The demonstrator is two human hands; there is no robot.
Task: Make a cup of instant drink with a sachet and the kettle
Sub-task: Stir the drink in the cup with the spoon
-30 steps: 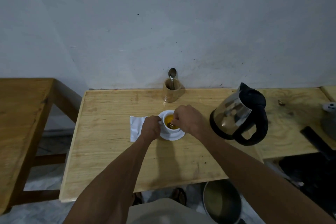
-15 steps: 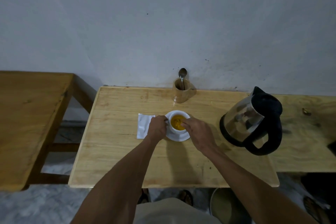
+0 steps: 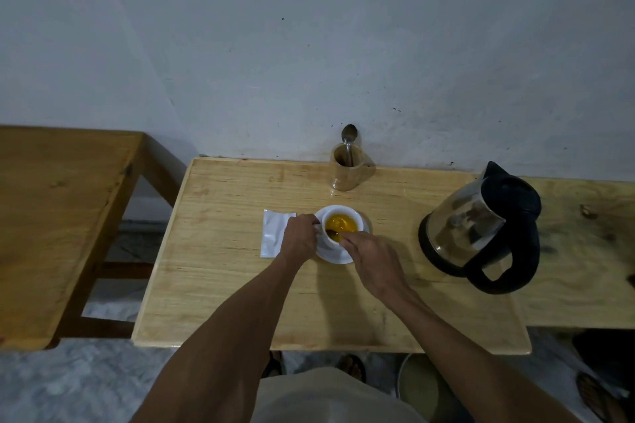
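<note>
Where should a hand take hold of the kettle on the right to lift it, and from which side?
By the black loop handle, coming from the near right. The kettle stands upright on the table with its spout toward the wall and the handle curving out toward the person, open enough for fingers to wrap through. The steel body is probably hot and gives no purchase.
</note>
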